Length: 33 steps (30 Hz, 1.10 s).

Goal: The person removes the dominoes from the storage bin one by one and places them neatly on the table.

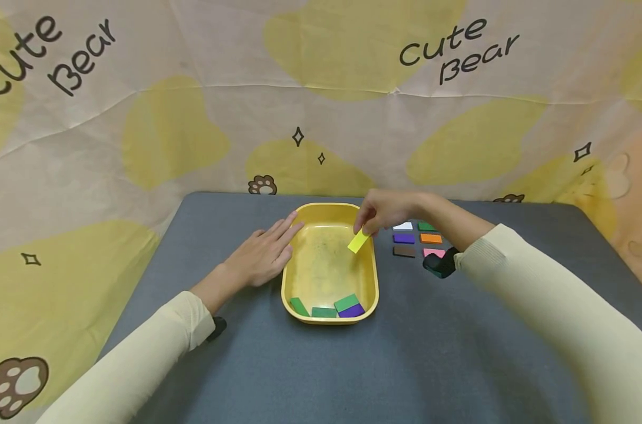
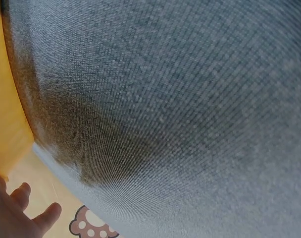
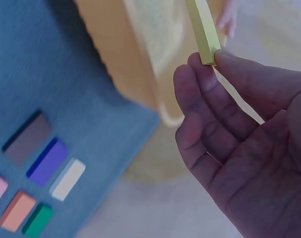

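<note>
Between thumb and fingertips, my right hand pinches a yellow block over the right side of a yellow tray. The right wrist view shows the same yellow block gripped at one end. My left hand rests on the tray's left rim with its fingers straight. At the tray's near end lie a green block, a second green block, and a third green block leaning against a purple block.
Right of the tray, small blocks stand in two columns: white, purple, brown, green, orange and pink. My right forearm passes close over them. A printed cloth hangs behind the grey table.
</note>
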### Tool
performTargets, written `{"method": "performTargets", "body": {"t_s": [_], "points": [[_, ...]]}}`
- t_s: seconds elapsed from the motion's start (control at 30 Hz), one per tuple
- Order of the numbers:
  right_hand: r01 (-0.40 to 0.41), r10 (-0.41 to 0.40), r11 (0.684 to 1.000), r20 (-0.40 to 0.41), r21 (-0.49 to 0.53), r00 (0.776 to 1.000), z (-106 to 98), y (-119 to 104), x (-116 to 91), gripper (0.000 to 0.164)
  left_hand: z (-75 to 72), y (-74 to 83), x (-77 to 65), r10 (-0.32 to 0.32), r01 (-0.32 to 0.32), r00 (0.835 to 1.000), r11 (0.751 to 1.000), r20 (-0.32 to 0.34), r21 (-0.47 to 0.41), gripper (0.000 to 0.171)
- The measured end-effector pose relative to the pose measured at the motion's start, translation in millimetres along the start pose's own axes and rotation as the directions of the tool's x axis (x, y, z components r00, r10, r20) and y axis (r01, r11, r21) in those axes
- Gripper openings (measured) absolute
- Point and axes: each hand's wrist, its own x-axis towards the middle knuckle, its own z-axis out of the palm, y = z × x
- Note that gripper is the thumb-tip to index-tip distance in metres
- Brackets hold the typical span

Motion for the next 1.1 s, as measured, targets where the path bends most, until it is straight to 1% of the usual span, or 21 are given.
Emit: {"method": "performTargets", "body": {"t_s": [0.23,0.47,0.57,0.73,0.93,1.1], "points": [[-0.050,0.050,0.999,-0.041,0.000,0.998,-10.6,16.4,-21.5,0.017,-0.3,-0.2,-0.7,0.003,-0.003,1.000,1.000,-0.001,0.014,0.056],[-0.128,0.130,0.991,-0.063,0.042,0.989,-10.5,32.1,-40.1,0.021,2.3,-1.6,0.0,-0.003,0.003,1.000,1.000,0.001,0.015,0.056],[-0.139,0.145,0.988,-0.087,0.071,0.986,-7.2,40.8,-46.1,0.022,2.4,-1.5,0.4,-0.003,0.003,1.000,1.000,-0.002,0.013,0.056],[-0.148,0.165,0.979,-0.118,0.143,0.979,1.6,57.5,-53.8,0.021,2.4,-1.0,0.3,-0.018,0.018,1.000,1.000,0.018,0.015,0.057],[-0.162,0.189,0.963,-0.114,0.213,0.975,13.6,76.5,-61.1,0.019,1.8,-0.4,-0.4,-0.012,0.012,1.000,1.000,0.010,0.015,0.057],[-0.167,0.198,0.958,-0.117,0.232,0.973,22.5,88.9,-65.3,0.016,1.7,-0.9,-0.2,-0.008,0.008,1.000,1.000,-0.002,0.009,0.057]]}}
